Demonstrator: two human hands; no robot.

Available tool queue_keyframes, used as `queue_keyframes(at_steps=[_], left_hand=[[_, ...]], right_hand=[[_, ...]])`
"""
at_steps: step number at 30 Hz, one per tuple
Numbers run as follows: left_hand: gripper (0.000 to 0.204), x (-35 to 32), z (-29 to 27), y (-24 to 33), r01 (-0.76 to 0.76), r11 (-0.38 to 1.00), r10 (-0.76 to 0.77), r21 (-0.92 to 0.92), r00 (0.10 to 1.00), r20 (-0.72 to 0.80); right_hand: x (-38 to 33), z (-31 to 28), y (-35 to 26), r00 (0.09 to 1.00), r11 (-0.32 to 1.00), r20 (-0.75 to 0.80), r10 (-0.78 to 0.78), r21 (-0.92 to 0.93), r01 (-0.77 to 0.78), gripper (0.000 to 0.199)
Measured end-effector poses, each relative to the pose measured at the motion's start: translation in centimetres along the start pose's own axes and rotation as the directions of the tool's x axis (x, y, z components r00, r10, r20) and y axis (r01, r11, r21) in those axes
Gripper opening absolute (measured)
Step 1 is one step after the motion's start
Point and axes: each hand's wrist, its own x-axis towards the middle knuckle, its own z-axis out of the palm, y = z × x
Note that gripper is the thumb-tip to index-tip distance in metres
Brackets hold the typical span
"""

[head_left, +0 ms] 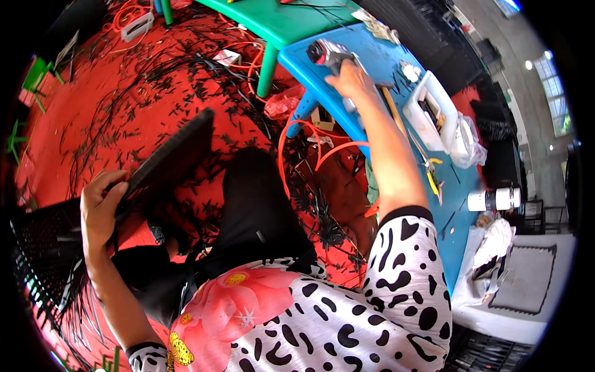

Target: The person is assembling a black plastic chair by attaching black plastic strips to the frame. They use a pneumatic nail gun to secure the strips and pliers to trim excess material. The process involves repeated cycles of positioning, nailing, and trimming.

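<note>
My left hand [102, 204] grips the edge of a black woven panel [170, 152], thumb on the near side and fingers curled over. The panel is tilted above the floor, left of my knee. Over the blue table [310, 68], my right arm reaches far forward. There my right hand [352, 80] is closed around the handle of a silver-and-red air staple gun [327, 52]. Part of the tool is hidden by the hand.
A hammer [394, 108], yellow-handled pliers [432, 177], a white bin [427, 111] and a white bottle [494, 199] are on the blue table. Beyond it stands a green table [291, 22]. An orange hose [282, 149] loops below. Black scraps litter the red floor [124, 118].
</note>
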Motion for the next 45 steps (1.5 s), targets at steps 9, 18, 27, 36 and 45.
queue_keyframes(at_steps=[9,18,27,36,45], left_hand=[[0.05,3.2,-2.1,-4.5,0.023,0.951,-0.019,-0.309,1.0,0.017],[0.065,6.1,-4.8,-5.8,-0.002,0.972,-0.004,-0.234,1.0,-0.025],[0.063,3.9,-3.9,-3.1,0.024,0.965,-0.047,-0.262,0.996,-0.08],[0.062,3.1,-2.6,-1.4,-0.107,0.917,0.078,-0.385,0.993,-0.092],[0.057,1.8,-1.4,-0.5,-0.126,0.915,0.102,-0.384,0.991,-0.081]], right_hand=[[-9.2,0.6,23.2,0.886,0.954,-0.41,-0.215,0.105,0.28,0.028],[-18.9,-3.3,31.4,0.953,0.948,0.111,0.282,-0.184,-0.259,0.094],[-14.6,-2.9,33.4,0.871,0.969,0.425,0.246,-0.073,-0.238,0.064],[-17.7,-3.1,35.4,0.99,0.749,-0.046,0.134,0.659,-0.071,0.033],[-16.7,-8.2,-3.9,0.68,0.674,-0.357,-0.641,0.164,0.721,0.045]])
